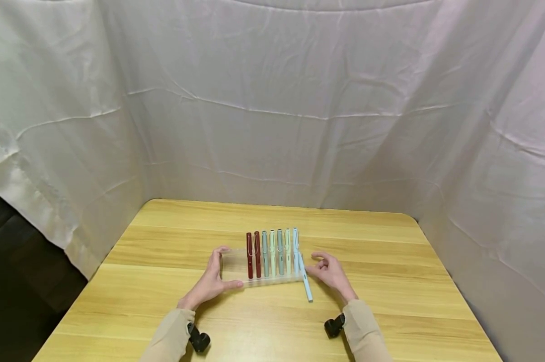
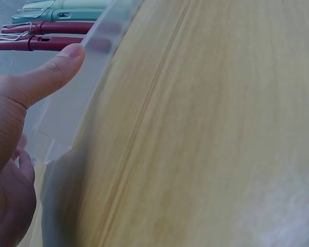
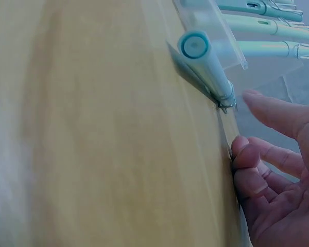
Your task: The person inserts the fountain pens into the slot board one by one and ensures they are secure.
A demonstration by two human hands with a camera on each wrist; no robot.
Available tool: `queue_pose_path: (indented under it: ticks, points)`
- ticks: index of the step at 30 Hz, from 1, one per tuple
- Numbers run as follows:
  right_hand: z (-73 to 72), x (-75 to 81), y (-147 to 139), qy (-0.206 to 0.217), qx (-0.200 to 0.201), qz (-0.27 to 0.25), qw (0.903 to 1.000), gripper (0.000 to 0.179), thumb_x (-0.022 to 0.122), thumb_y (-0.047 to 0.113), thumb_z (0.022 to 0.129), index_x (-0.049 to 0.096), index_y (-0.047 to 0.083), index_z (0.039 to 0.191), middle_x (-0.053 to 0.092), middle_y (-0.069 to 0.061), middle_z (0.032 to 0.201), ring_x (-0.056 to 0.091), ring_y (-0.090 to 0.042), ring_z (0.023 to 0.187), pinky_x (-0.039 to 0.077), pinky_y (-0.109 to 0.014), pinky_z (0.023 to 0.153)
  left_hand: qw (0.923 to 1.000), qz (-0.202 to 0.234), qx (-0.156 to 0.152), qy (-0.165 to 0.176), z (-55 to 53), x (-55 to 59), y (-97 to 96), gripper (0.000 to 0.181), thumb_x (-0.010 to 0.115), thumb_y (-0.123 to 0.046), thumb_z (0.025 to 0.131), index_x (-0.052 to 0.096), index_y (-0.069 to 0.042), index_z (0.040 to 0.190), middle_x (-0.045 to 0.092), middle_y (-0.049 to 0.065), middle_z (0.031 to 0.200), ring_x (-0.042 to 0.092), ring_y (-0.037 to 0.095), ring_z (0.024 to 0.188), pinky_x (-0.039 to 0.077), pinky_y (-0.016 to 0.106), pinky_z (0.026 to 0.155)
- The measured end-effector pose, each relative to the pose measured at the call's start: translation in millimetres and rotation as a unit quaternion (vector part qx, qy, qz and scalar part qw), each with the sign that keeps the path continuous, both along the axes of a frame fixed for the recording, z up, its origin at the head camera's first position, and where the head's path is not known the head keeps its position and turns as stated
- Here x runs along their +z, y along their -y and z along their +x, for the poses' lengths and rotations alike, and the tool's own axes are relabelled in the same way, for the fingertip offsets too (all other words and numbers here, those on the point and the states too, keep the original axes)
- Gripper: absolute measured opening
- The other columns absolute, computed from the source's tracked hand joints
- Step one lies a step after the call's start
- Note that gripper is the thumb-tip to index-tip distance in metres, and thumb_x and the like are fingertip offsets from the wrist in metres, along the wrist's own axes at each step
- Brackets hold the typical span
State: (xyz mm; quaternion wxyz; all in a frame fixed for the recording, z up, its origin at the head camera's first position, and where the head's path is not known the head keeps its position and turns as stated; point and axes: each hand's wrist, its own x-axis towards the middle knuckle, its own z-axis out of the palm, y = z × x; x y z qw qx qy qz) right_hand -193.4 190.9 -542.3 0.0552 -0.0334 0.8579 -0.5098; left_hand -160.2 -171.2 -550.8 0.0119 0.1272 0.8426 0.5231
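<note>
A clear plastic pen stand [image 1: 234,265] holds a row of capped pens: two dark red pens [image 1: 250,255], then grey-teal pens [image 1: 265,254] alternating with pale green pens [image 1: 273,253], and a light blue pen [image 1: 296,250] at the right. My left hand [image 1: 212,281] grips the stand's left end, thumb along the front edge [image 2: 67,116] and fingers behind. Another light blue pen [image 1: 307,285] lies slanted outside the stand's right end, its blunt end toward me. Beside that pen is my right hand [image 1: 330,273], holding nothing, its thumb extended and its other fingers [image 3: 250,182] loosely bent.
The wood-grain table [image 1: 390,281] extends on all sides of the stand. Pale cloth curtains [image 1: 272,141] hang behind it and at both sides. Black wrist cameras [image 1: 199,339] are strapped at both sleeves.
</note>
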Motion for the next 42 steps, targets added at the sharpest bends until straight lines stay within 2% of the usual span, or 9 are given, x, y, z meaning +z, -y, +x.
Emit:
queue_pose_path:
  ticks: [5, 9, 16, 23, 33, 42]
  points:
    - [-1.3, -3.3, 4.4, -0.005, -0.003, 0.018, 0.9998, 0.052, 0.079, 0.020, 0.087, 0.060, -0.003, 0.130, 0.058, -0.004, 0.075, 0.051, -0.010, 0.064, 0.044, -0.020, 0.059, 1.0000, 0.004, -0.002, -0.008, -0.8, -1.4, 0.1, 0.101, 0.090, -0.025, 0.072, 0.025, -0.006, 0.147, 0.025, 0.024, 0.156, 0.019, 0.047, 0.150, 0.013, 0.071, 0.122]
    - [-0.1, -1.3, 6.5, -0.008, 0.004, 0.027, 0.9996, 0.054, 0.080, 0.019, 0.085, 0.059, -0.004, 0.130, 0.055, -0.003, 0.072, 0.049, -0.011, 0.060, 0.042, -0.020, 0.056, 1.0000, 0.003, -0.003, -0.007, 0.0, -0.1, 0.1, 0.101, 0.090, -0.026, 0.072, 0.025, -0.006, 0.147, 0.025, 0.024, 0.156, 0.019, 0.047, 0.150, 0.013, 0.071, 0.122]
    - [1.0, 1.6, 5.3, -0.003, 0.013, 0.015, 0.9998, 0.055, 0.078, 0.015, 0.086, 0.057, -0.006, 0.131, 0.055, -0.004, 0.073, 0.049, -0.012, 0.063, 0.042, -0.019, 0.056, 1.0000, 0.003, -0.001, 0.007, 1.2, 1.5, 0.5, 0.102, 0.090, -0.024, 0.071, 0.025, -0.007, 0.148, 0.024, 0.021, 0.157, 0.017, 0.044, 0.152, 0.013, 0.069, 0.124]
    - [0.5, 0.8, 4.7, -0.008, 0.011, 0.030, 0.9995, 0.052, 0.076, 0.006, 0.083, 0.059, -0.003, 0.132, 0.061, -0.005, 0.077, 0.051, -0.011, 0.066, 0.042, -0.019, 0.058, 1.0000, 0.001, -0.001, 0.004, 0.6, 0.6, 0.6, 0.104, 0.090, -0.026, 0.071, 0.024, -0.007, 0.148, 0.024, 0.021, 0.157, 0.018, 0.045, 0.152, 0.013, 0.070, 0.122]
    - [-0.6, 0.4, 6.4, -0.014, -0.009, 0.041, 0.9990, 0.044, 0.074, 0.013, 0.088, 0.062, -0.002, 0.128, 0.058, -0.004, 0.077, 0.048, -0.013, 0.068, 0.040, -0.020, 0.060, 1.0000, 0.000, 0.000, 0.002, 0.1, -1.2, 0.7, 0.104, 0.091, -0.025, 0.071, 0.024, -0.007, 0.148, 0.025, 0.021, 0.157, 0.018, 0.044, 0.152, 0.013, 0.069, 0.123]
    - [-0.1, 0.1, 7.9, -0.014, -0.011, 0.064, 0.9978, 0.047, 0.076, 0.013, 0.085, 0.063, -0.001, 0.127, 0.058, -0.004, 0.076, 0.049, -0.013, 0.068, 0.041, -0.022, 0.061, 1.0000, 0.001, 0.000, -0.002, -0.4, -0.8, 0.3, 0.103, 0.091, -0.024, 0.070, 0.025, -0.007, 0.147, 0.025, 0.021, 0.157, 0.019, 0.044, 0.152, 0.014, 0.069, 0.123]
